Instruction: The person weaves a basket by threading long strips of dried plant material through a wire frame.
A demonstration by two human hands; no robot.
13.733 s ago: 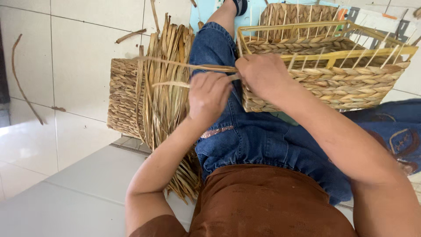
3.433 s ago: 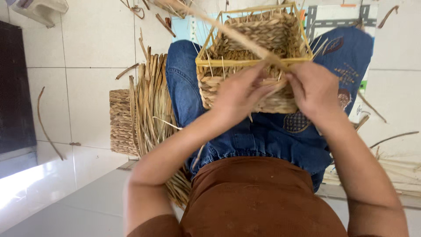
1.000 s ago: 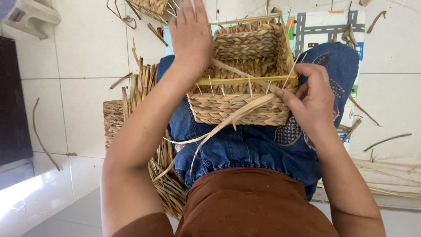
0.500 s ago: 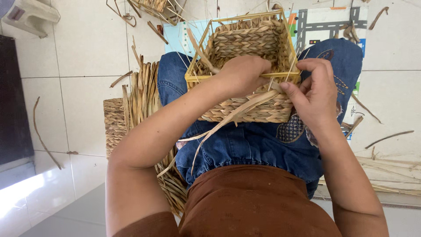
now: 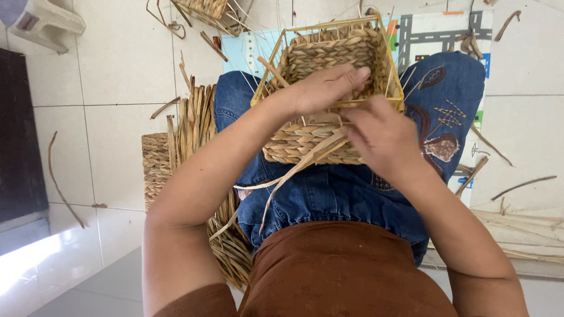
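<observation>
- Basket [image 5: 320, 56]: woven, yellow wire rim, on the lap, over jeans [image 5: 329, 194].
- Left hand [image 5: 326, 88]: flat across the near rim, fingers loose, clamped on nothing.
- Right hand [image 5: 382, 138]: at the near wall; grip pinched on a straw strand [image 5: 294, 173] that trails down.
- Straw bundle [image 5: 197, 126]: on the floor, left of the knee.

half-woven straw basket [image 5: 317, 138], yellow frame, on lap

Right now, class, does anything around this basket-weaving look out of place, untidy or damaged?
Nothing looks damaged. Loose fibre strands trail from the half-woven basket under both hands, and stray dried scraps litter the tiled floor, so the area looks untidy.
</observation>
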